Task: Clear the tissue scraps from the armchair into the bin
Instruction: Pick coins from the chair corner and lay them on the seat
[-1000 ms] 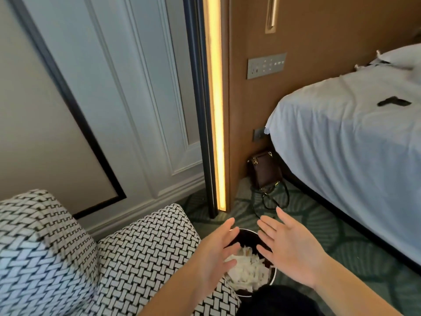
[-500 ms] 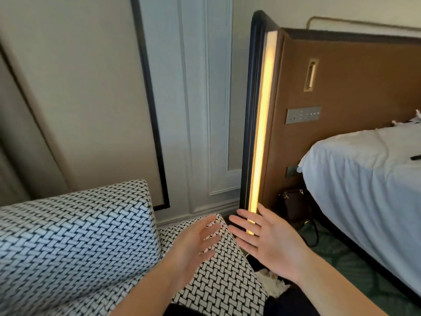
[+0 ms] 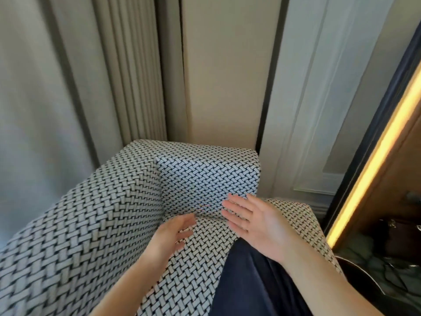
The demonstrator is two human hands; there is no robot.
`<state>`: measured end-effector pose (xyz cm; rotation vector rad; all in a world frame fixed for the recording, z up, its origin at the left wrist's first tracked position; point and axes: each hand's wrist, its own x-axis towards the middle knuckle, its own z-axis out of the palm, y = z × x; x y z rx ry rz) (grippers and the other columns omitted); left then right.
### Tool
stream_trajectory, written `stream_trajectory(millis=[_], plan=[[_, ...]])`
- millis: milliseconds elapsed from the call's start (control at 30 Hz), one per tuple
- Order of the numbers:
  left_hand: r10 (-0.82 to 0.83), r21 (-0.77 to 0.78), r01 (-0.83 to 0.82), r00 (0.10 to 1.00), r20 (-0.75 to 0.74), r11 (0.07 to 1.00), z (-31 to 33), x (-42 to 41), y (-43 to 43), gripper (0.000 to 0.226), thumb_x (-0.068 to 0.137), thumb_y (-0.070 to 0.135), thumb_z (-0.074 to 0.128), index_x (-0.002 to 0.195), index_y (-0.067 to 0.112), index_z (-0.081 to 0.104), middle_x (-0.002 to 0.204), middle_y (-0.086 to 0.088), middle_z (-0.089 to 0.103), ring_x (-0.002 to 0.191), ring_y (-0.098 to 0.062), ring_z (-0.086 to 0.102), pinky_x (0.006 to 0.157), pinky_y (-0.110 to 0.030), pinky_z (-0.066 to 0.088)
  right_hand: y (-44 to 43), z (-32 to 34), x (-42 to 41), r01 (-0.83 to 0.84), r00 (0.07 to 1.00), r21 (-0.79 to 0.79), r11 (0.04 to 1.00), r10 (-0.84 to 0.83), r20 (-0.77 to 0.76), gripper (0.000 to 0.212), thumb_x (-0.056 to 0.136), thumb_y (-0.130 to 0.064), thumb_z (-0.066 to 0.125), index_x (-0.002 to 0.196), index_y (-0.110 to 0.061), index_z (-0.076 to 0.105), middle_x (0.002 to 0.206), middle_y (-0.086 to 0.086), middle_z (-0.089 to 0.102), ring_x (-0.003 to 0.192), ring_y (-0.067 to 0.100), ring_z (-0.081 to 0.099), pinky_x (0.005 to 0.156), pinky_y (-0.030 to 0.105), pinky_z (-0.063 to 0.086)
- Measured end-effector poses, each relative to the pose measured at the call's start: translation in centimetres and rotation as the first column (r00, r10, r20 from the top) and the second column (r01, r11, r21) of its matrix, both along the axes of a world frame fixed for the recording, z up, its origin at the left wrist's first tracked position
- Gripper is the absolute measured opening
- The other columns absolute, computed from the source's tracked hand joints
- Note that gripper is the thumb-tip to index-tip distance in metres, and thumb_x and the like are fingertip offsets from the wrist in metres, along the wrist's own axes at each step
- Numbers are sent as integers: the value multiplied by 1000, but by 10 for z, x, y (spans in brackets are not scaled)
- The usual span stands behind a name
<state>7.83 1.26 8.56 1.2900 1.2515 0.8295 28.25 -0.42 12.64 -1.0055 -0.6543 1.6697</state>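
The left hand (image 3: 170, 233) and right hand (image 3: 257, 224) are open and hold nothing, just over the armchair (image 3: 102, 224) seat. A dark leg (image 3: 250, 281) covers part of the seat. The bin (image 3: 364, 271) rim peeks out beside the chair, under the right arm. A curtain (image 3: 45, 87) hangs behind.

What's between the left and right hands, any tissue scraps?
Only bare woven seat fabric of the armchair shows between the left hand and right hand in the head view; no tissue scraps visible.
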Motion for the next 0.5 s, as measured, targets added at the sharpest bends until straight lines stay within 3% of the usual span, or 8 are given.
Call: stream_trajectory(millis=[133, 233, 300, 333, 367, 400, 500], plan=[[206, -77, -212, 975, -85, 974, -40, -44, -37, 50, 87, 60, 43, 126, 32, 52, 131, 12, 52, 122, -14, 47, 110, -43, 32, -1, -31, -50, -79, 987, -43, 996, 72, -143, 39, 98, -32, 40, 123, -7, 56, 120, 10, 65, 116, 26, 57, 106, 41, 37], [347, -112, -366, 924, -159, 924, -69, -60, -64, 40, 96, 44, 42, 132, 27, 49, 135, 8, 46, 126, -18, 43, 109, -42, 33, -10, -62, -82, -132, 970, -121, 984, 103, -220, 40, 97, -34, 40, 123, -7, 57, 124, 10, 63, 117, 25, 55, 109, 42, 33], [374, -73, -396, 903, -209, 915, -88, -63, -81, 39, 99, 30, 41, 137, 22, 43, 135, 7, 49, 106, -3, 52, 102, -25, 39, -21, -85, -99, -138, 947, -174, 975, 78, -311, 43, 98, -35, 38, 123, -6, 56, 124, 11, 62, 118, 26, 54, 110, 43, 33], [374, -56, -399, 893, -250, 915, -97, -63, -86, 41, 99, 27, 41, 140, 22, 40, 126, 10, 52, 88, 7, 50, 89, -13, 43, -26, -96, -104, -128, 925, -196, 972, 46, -377, 44, 98, -36, 38, 124, -5, 55, 125, 13, 62, 119, 27, 54, 109, 43, 33], [382, -41, -413, 873, -303, 910, -109, -67, -93, 42, 99, 24, 42, 141, 22, 38, 115, 13, 53, 75, 10, 44, 74, -7, 43, -33, -108, -109, -125, 903, -229, 965, 15, -429, 45, 98, -36, 37, 125, -4, 54, 126, 14, 61, 119, 28, 53, 108, 42, 34], [383, -18, -415, 855, -350, 910, -120, -68, -96, 43, 98, 23, 43, 141, 21, 37, 111, 12, 52, 74, 10, 45, 70, -8, 43, -39, -118, -111, -112, 881, -259, 959, -26, -473, 46, 98, -37, 37, 126, -4, 53, 127, 14, 60, 120, 29, 52, 107, 42, 35], [349, 21, -386, 807, -476, 922, -148, -78, -106, 42, 97, 15, 44, 139, 18, 39, 137, 4, 44, 112, -8, 50, 91, -21, 39, -53, -152, -110, -91, 887, -358, 929, -88, -454, 48, 97, -39, 38, 126, -5, 54, 129, 14, 58, 121, 30, 51, 107, 43, 35]])
